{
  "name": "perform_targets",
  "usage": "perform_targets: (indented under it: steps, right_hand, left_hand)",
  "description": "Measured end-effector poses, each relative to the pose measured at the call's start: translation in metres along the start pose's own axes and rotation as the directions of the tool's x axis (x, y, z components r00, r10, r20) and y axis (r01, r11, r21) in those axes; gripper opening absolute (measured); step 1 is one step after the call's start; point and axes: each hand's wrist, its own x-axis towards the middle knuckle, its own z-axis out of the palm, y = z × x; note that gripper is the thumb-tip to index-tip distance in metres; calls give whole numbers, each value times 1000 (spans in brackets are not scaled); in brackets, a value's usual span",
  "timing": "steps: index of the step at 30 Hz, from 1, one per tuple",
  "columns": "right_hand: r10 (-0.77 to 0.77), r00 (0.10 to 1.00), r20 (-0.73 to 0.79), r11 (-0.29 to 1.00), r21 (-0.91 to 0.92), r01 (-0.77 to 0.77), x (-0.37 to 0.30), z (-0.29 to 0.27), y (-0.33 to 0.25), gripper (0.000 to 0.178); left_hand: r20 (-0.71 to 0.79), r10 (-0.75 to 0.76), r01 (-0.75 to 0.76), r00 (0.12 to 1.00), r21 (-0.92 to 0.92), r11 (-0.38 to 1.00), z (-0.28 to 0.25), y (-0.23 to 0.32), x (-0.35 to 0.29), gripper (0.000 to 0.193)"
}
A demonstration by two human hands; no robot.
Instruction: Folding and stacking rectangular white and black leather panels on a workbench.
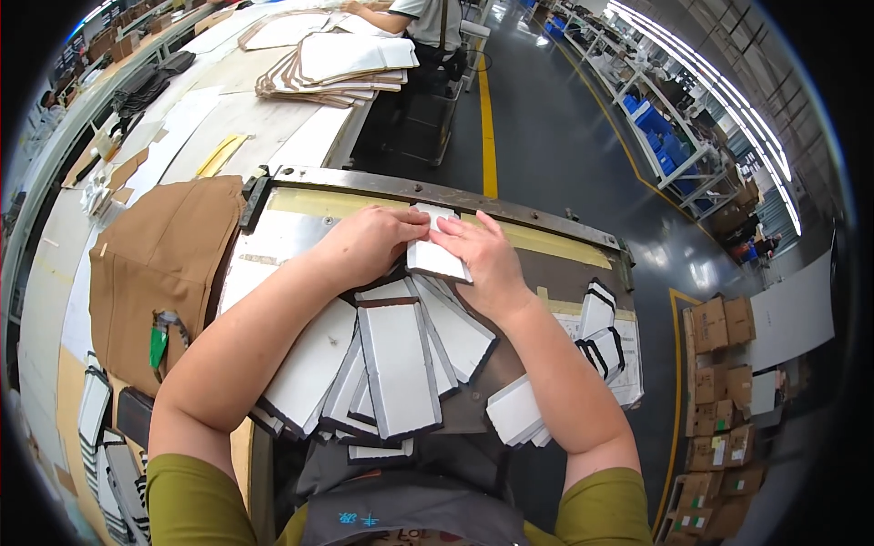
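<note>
Both my hands are on a white rectangular panel point(435, 259) with dark edges, near the far rail of a metal-edged work board point(546, 223). My left hand point(378, 238) is closed, its fingertips bunched at the panel's upper left. From the other side my right hand point(482, 264) grips the panel, fingers across its top and right edge; its thumb tip is close to the left fingers. Just below, a fanned pile of similar white panels point(399, 364) with dark edges lies between my forearms. A smaller stack point(517, 411) of them sits under my right forearm.
Brown fabric point(155, 264) lies left of the board, with edged panels point(94, 400) below it. More small panels point(596, 314) rest on the board's right side. Stacked pale sheets point(350, 59) are on the far table, near a seated person point(432, 23). Cardboard boxes point(719, 400) stand at right.
</note>
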Motion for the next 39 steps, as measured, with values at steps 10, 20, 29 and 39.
perform_targets:
  steps: [10, 20, 29, 39]
  right_hand:
    - [5, 1000, -3, 1000, 2, -5, 0, -6, 4, 47]
    - [37, 999, 2, 996, 85, -37, -1, -9, -2, 43]
    - [199, 974, 111, 976, -112, -187, 1, -30, -8, 36]
    - [217, 963, 163, 923, 287, -256, -22, -125, 5, 45]
  left_hand:
    - [-46, 65, -64, 997, 29, 998, 3, -1, 3, 33]
    - [42, 73, -72, 996, -32, 997, -10, 7, 1, 32]
    - [-1, 102, -102, 995, -92, 991, -9, -5, 5, 27]
    - [418, 260, -323, 870, 86, 942, -91, 89, -26, 39]
